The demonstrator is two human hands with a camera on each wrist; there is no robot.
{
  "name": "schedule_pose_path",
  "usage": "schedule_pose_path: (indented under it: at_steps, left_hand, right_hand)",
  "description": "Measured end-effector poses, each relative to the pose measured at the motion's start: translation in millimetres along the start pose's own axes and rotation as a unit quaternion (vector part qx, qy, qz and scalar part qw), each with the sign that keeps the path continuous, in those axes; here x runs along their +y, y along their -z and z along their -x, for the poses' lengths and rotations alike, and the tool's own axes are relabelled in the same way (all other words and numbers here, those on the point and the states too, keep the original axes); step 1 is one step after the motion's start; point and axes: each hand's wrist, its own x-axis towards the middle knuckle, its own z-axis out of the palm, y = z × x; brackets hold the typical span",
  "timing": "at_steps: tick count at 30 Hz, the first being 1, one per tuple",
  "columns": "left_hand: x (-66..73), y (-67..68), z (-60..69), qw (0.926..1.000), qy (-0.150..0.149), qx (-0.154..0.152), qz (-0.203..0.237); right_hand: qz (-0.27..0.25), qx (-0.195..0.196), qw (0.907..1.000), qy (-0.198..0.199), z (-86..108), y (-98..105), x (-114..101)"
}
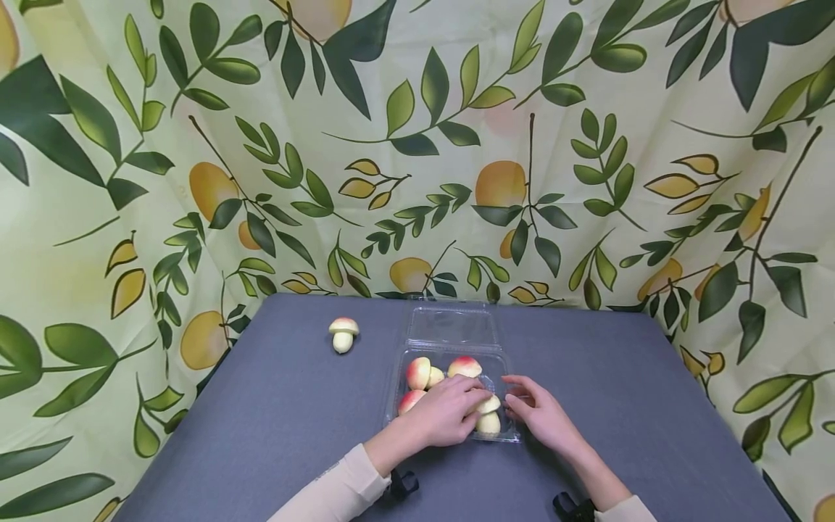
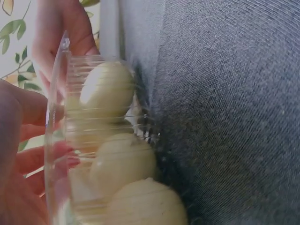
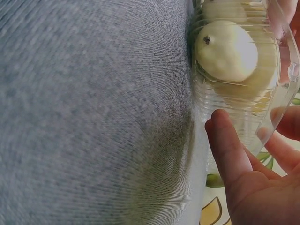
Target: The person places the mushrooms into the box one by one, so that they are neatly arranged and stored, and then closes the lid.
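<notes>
A clear plastic clamshell box (image 1: pixel 512 435) lies on the table with its lid (image 1: pixel 453 326) folded back. Inside are several toy mushrooms with pale stems; some have red-tinged caps, like the mushroom (image 1: pixel 418 373) at the back left. My left hand (image 1: pixel 443 413) reaches over the near rim, its fingers extended beside a mushroom (image 1: pixel 488 423) at the front right; contact is hard to tell. At the box's right side my right hand (image 1: pixel 538 413) has its fingers apart, their tips close to the wall and rim (image 3: pixel 286 84). Neither hand visibly grips anything.
Another toy mushroom (image 1: pixel 343 334) stands alone on the grey-blue tabletop (image 1: pixel 293 406), left of the box. A leaf-and-fruit patterned curtain (image 1: pixel 417 181) surrounds the back and sides of the table. Dark straps (image 1: pixel 403 484) sit at both wrists.
</notes>
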Motion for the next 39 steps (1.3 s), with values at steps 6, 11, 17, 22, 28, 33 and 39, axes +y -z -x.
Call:
schedule_pose_path:
  at_steps: [6, 11, 17, 22, 28, 33, 39]
  left_hand:
    - [-1.0, 8.5, 3.6, 0.9994, 0.014, 0.024, 0.019]
    - [-4.0, 19.3, 7.5, 0.9973, 0.025, 0.046, 0.052]
    - [-9.4, 32.8, 14.3, 0.9934, 0.055, 0.049, 0.088]
    - [-15.7, 44.3, 21.7, 0.9890, 0.079, 0.050, 0.115]
    - [-25.9, 57.9, 31.7, 0.9893, 0.080, 0.078, 0.095]
    - [-35.7, 67.6, 39.7, 0.9861, 0.086, 0.108, 0.093]
    - [-52.5, 71.6, 47.8, 0.9774, 0.102, 0.159, 0.095]
  right_hand:
    - [0.004, -0.001, 1.0000, 0.002, 0.3, 0, -1]
    - [0.004, -0.002, 1.0000, 0.007, 0.1, 0, -1]
    - [0.007, -0.002, 0.9999, 0.011, 0.1, 0, -2]
    - [0.014, -0.001, 0.9998, 0.012, 0.7, 0, -2]
    - [0.030, 0.004, 0.9995, 0.004, -0.9, 0, -1]
    - [0.034, 0.007, 0.9994, 0.002, -2.4, -1, -1]
    - [0.041, 0.010, 0.9991, 0.004, -2.4, -1, 0]
